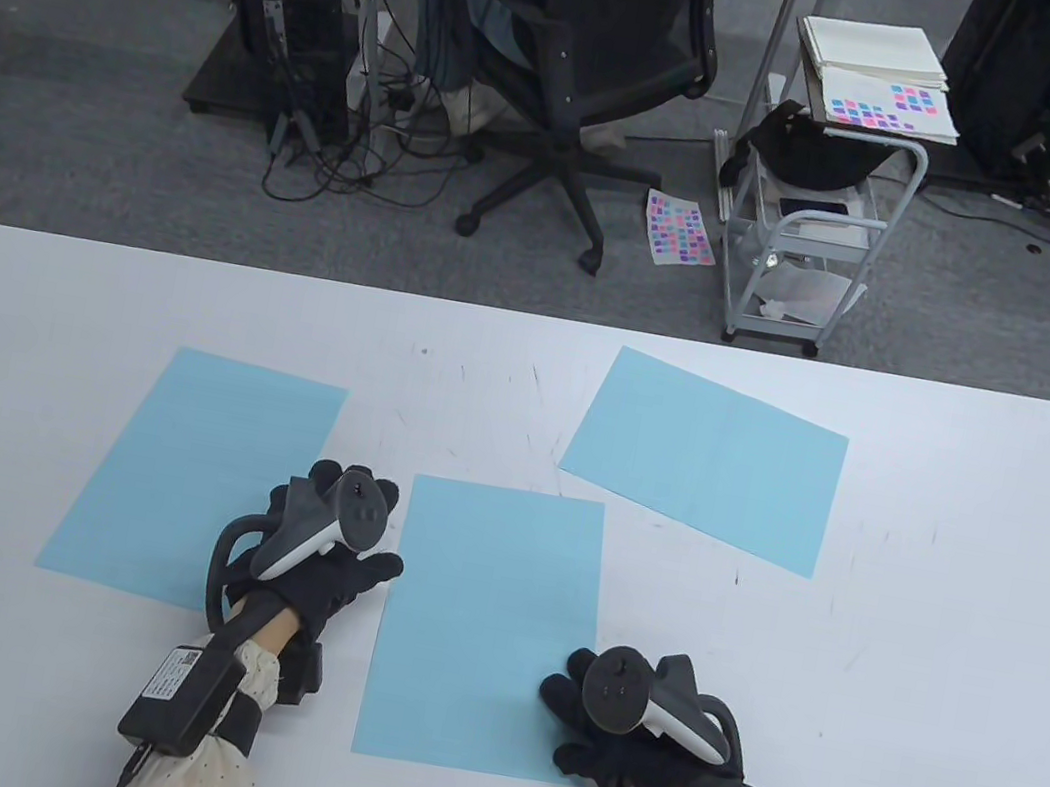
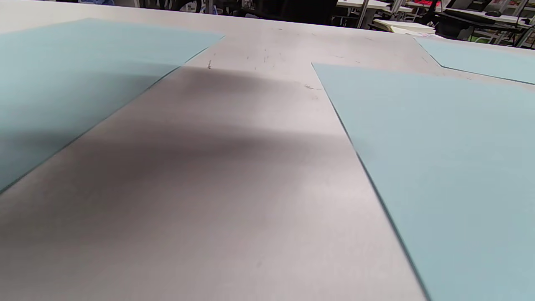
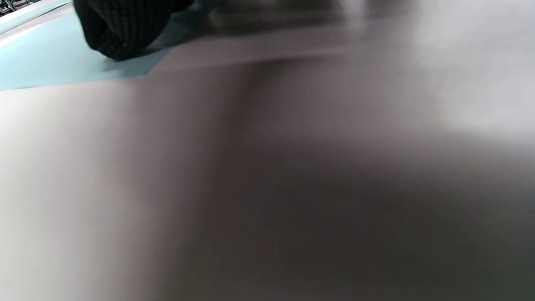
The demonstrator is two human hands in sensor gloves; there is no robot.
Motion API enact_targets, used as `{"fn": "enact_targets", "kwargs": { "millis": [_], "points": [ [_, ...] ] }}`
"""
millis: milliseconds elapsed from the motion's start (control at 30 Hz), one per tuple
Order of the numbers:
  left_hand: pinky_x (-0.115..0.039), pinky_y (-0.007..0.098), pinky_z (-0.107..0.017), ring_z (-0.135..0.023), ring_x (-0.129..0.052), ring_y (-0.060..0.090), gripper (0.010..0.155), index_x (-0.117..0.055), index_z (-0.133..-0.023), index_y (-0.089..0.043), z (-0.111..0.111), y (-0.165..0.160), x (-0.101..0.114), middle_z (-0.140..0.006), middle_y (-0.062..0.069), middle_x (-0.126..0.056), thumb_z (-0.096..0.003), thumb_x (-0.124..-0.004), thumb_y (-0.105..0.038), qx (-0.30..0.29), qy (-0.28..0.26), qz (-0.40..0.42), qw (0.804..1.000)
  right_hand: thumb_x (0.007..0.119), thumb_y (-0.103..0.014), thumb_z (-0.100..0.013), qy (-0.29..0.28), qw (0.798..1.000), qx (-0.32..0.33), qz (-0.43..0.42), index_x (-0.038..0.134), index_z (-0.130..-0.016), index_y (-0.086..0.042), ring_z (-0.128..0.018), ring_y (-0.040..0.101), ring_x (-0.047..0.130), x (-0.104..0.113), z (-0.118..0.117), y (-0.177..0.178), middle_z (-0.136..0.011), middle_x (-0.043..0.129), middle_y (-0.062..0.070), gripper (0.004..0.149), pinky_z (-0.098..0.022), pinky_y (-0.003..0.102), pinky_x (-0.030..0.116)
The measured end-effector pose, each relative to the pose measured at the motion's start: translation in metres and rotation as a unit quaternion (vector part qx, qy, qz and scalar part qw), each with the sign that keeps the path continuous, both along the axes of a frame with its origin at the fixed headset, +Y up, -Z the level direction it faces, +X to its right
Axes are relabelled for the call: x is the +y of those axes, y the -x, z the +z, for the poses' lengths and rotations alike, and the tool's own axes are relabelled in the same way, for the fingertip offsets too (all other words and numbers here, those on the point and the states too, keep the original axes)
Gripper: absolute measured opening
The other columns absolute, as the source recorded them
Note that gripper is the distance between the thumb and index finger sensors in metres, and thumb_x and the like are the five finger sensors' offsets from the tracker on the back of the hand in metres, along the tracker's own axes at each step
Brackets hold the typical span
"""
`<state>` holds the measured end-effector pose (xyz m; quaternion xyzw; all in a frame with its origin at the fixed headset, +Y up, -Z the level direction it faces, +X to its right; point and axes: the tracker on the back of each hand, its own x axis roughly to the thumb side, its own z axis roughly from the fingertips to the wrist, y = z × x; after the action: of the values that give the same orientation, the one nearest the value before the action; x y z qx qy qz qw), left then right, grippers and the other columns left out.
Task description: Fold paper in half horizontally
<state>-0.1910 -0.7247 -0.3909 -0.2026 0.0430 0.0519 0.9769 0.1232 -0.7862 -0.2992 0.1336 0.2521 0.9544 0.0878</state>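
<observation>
Three light blue sheets lie flat on the white table (image 1: 940,690). The middle sheet (image 1: 484,625) lies upright between my hands. My left hand (image 1: 349,556) is palm down just left of it, over the right edge of the left sheet (image 1: 187,466), its thumb reaching toward the middle sheet's left edge. My right hand (image 1: 568,716) rests its fingertips on the middle sheet's lower right edge. In the right wrist view a gloved fingertip (image 3: 121,29) touches the blue paper (image 3: 42,62). The left wrist view shows the middle sheet (image 2: 439,167) and no fingers.
The third blue sheet (image 1: 707,456) lies tilted at the far right of the table, and shows in the left wrist view (image 2: 480,58). Beyond the table's far edge stand an office chair (image 1: 582,69) and a small white cart (image 1: 808,230) on the floor.
</observation>
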Motion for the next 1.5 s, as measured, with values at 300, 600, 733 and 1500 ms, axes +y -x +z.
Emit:
{"fn": "enact_targets", "kwargs": {
  "millis": [300, 600, 733, 1500],
  "points": [
    [-0.019, 0.046, -0.092, -0.115, -0.005, 0.009, 0.079, -0.021, -0.104, -0.055, -0.051, -0.019, -0.012, -0.119, -0.024, -0.012, -0.037, -0.061, -0.064, 0.02, 0.046, -0.032, 0.998, 0.071, -0.045, -0.044, 0.0, 1.0, 0.003, 0.003, 0.037, -0.102, -0.047, -0.107, 0.03, 0.004, 0.0, 0.0, 0.0, -0.116, 0.016, -0.018, 0.068, -0.073, 0.066, 0.009],
    [-0.018, 0.046, -0.091, -0.114, -0.001, 0.01, 0.081, -0.019, -0.104, -0.055, -0.07, -0.031, -0.038, -0.119, -0.023, -0.009, -0.0352, -0.06, -0.067, 0.035, 0.087, -0.075, 0.993, 0.071, -0.045, -0.044, 0.001, 1.0, 0.004, 0.0, 0.037, -0.102, -0.047, -0.107, 0.03, 0.004, -0.001, 0.0, 0.0, -0.116, 0.016, -0.018, 0.068, -0.073, 0.066, 0.009],
    [-0.018, 0.047, -0.091, -0.114, 0.0, 0.011, 0.082, -0.016, -0.103, -0.055, -0.074, -0.035, -0.047, -0.118, -0.023, -0.007, -0.0338, -0.057, -0.068, 0.045, 0.092, -0.09, 0.991, 0.071, -0.045, -0.044, 0.001, 1.0, 0.004, -0.002, 0.036, -0.102, -0.047, -0.107, 0.03, 0.004, -0.001, 0.0, -0.001, -0.116, 0.016, -0.018, 0.068, -0.073, 0.066, 0.009],
    [-0.032, 0.052, -0.09, -0.118, -0.027, 0.014, 0.063, -0.037, -0.096, -0.067, -0.074, -0.032, -0.041, -0.121, -0.019, -0.029, -0.0384, -0.062, -0.062, 0.049, 0.094, -0.036, 0.994, 0.071, -0.045, -0.044, 0.004, 1.0, 0.002, -0.005, 0.036, -0.102, -0.048, -0.107, 0.028, 0.003, -0.001, 0.0, -0.001, -0.116, 0.016, -0.019, 0.067, -0.073, 0.065, 0.009]
  ]
}}
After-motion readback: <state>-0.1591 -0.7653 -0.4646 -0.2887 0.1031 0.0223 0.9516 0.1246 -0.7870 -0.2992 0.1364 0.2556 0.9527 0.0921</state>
